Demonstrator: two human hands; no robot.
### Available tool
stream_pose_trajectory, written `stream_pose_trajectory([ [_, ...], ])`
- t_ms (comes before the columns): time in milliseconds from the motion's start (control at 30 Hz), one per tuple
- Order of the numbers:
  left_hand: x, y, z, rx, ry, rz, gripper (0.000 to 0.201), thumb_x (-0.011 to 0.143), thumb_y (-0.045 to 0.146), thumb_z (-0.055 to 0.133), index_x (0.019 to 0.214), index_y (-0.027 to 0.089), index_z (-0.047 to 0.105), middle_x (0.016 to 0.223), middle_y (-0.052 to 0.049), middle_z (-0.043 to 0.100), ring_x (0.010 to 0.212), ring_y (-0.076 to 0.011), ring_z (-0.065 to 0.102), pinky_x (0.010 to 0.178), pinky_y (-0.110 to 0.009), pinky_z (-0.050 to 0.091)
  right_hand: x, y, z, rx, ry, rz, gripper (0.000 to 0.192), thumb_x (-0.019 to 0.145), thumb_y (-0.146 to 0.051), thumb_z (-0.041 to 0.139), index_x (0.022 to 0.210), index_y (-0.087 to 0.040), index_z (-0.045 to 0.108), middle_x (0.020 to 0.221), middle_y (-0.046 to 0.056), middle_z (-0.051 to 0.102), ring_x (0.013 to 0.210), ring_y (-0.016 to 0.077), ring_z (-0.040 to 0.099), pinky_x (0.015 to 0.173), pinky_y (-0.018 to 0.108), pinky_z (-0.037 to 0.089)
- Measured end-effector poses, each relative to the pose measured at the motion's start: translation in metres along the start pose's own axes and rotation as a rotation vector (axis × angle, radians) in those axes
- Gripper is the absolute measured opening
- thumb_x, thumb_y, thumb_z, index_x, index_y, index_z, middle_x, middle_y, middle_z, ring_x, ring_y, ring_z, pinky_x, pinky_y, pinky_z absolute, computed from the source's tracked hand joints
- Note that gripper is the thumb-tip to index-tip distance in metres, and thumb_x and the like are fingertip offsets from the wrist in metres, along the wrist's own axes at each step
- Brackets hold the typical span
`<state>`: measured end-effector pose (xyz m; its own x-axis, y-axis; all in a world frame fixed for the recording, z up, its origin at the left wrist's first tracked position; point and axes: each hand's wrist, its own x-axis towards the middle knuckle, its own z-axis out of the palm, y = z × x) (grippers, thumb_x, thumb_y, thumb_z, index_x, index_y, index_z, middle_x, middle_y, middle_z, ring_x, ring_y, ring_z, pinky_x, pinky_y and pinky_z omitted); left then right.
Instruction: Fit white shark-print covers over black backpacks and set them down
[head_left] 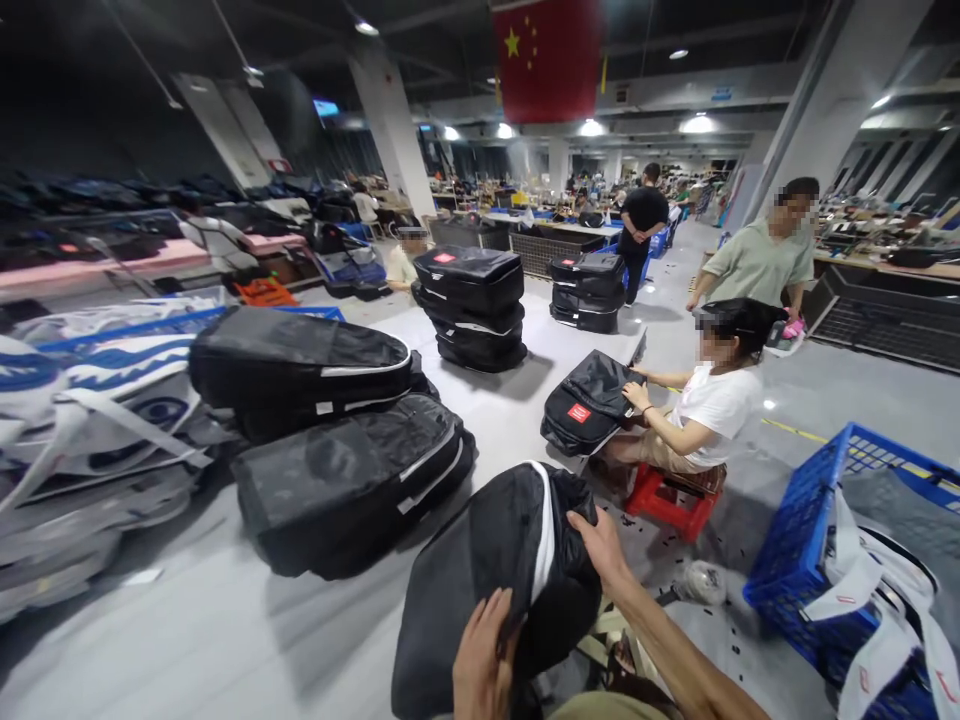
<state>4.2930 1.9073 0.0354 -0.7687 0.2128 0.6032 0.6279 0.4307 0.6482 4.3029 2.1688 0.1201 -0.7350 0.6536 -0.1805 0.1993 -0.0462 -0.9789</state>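
Here, at the far left, a heap of white and blue printed bags (90, 420) lies on the grey floor (187, 630). Just right of it, two large black bags (330, 440) are stacked, the upper one resting on the lower. Farther back, near the middle, stands a taller stack of black bags (470, 307), and a second, lower stack (587, 291) sits beyond it to the right.

At the bottom centre, the black bag (502, 580) with a white stripe stands on end close to the person, between their two hands. The left hand (484, 665) lies flat on the near face of the bag, fingers spread and pressing the fabric, not closed round anything. The right hand (600, 545) rests on the bag's upper right edge, fingers curled over the black cloth and gripping it lightly.

To the right, a seated person in a white shirt (712, 405) on a red stool (675, 498) holds another black bag with a red label (587, 405) against their knees. Behind stands a person in a green shirt (757, 262). At the far right, a blue plastic crate (810, 540) holds white fabric pieces.
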Motion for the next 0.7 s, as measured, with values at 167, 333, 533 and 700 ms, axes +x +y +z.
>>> stream_pose_trajectory([
  [167,0.001,0.009,-0.003,-0.156,-0.099,-0.564,0.054,0.094,0.06,0.074,0.139,0.031,0.08,0.145,-0.012,0.081,0.139,-0.0429,0.074,0.126,-0.062,0.056,0.0,-0.06,0.024,-0.402,-0.085,-0.165,0.033,0.098,-0.046,0.065,0.111,-0.018,0.077,0.115,0.012,0.085,0.109,0.0308,0.078,0.095,0.038,0.056],
  [333,0.04,0.012,-0.029,-0.17,-0.124,-0.66,0.071,0.092,0.076,0.065,0.138,0.025,0.075,0.128,-0.014,0.085,0.126,-0.0429,0.078,0.107,-0.056,0.064,-0.004,-0.123,0.064,-0.793,-0.171,-0.215,0.027,0.107,-0.042,0.062,0.118,-0.021,0.076,0.119,0.011,0.085,0.11,0.0258,0.078,0.092,0.032,0.05],
  [533,0.064,0.003,-0.042,-0.126,0.04,-0.717,0.068,0.096,0.083,0.054,0.129,0.027,0.073,0.111,-0.01,0.085,0.105,-0.037,0.08,0.085,-0.043,0.062,-0.027,-0.155,0.104,-0.84,-0.426,-0.257,0.066,0.112,-0.054,0.058,0.17,-0.024,0.05,0.144,0.015,0.079,0.132,0.0319,0.075,0.108,0.04,0.053],
  [700,0.062,-0.004,-0.051,-0.186,0.119,-0.743,0.081,0.094,0.097,0.043,0.113,0.024,0.074,0.105,-0.01,0.082,0.102,-0.0351,0.075,0.086,-0.043,0.061,-0.058,-0.139,0.13,-0.828,-0.466,-0.389,0.103,0.107,-0.053,0.067,0.187,-0.028,0.008,0.175,0.018,0.052,0.155,0.0382,0.058,0.124,0.054,0.05],
])
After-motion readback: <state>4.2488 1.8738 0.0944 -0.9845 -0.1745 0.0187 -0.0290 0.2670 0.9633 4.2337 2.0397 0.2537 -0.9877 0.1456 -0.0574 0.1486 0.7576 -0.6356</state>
